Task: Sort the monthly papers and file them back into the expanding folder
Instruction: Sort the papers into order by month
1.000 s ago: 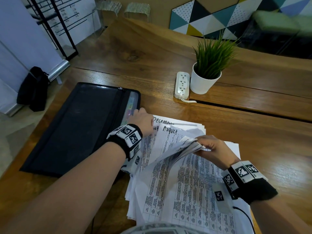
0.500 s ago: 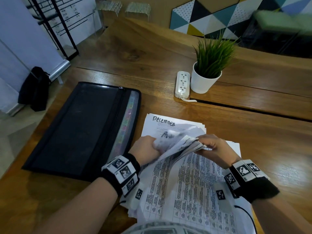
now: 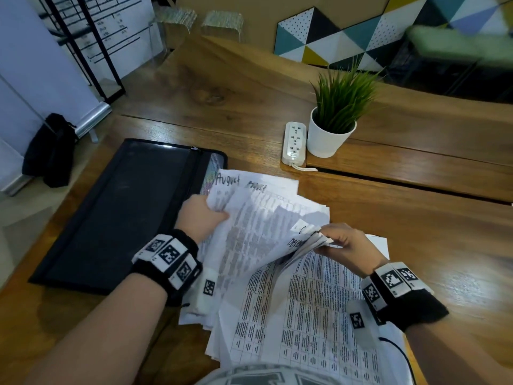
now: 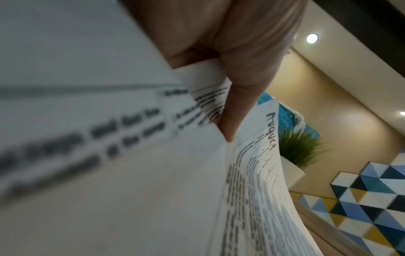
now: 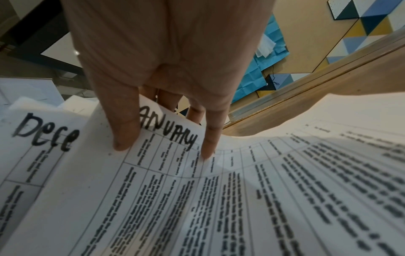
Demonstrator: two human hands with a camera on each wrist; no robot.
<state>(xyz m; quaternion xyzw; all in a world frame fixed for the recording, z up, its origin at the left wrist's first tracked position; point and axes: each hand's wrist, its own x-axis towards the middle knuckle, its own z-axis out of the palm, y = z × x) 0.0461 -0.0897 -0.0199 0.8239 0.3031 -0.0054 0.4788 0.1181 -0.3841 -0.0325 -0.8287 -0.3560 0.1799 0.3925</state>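
Note:
A black expanding folder [image 3: 119, 212] lies flat on the left of the wooden table [image 3: 430, 245]. To its right spreads a loose pile of printed papers [image 3: 305, 315]. My left hand [image 3: 219, 211] grips sheets headed "August" [image 3: 249, 207] and holds them raised, their top edge over the folder's right rim. In the left wrist view my thumb [image 4: 236, 104] pinches the August sheet [image 4: 258, 173]. My right hand [image 3: 324, 238] pinches the lifted corners of several sheets. In the right wrist view these read "December" [image 5: 43, 155] and "January" [image 5: 175, 181] under my fingers [image 5: 124, 131].
A white power strip [image 3: 294, 143] and a potted green plant [image 3: 336, 118] stand behind the papers. A black bag [image 3: 50, 151] sits on the floor beyond the table's left edge. Bare wood shows to the right of the pile.
My left hand left the pile beside the folder, took hold of the August sheets and lifted them up toward the folder. My right hand kept pinching its bundle of corners.

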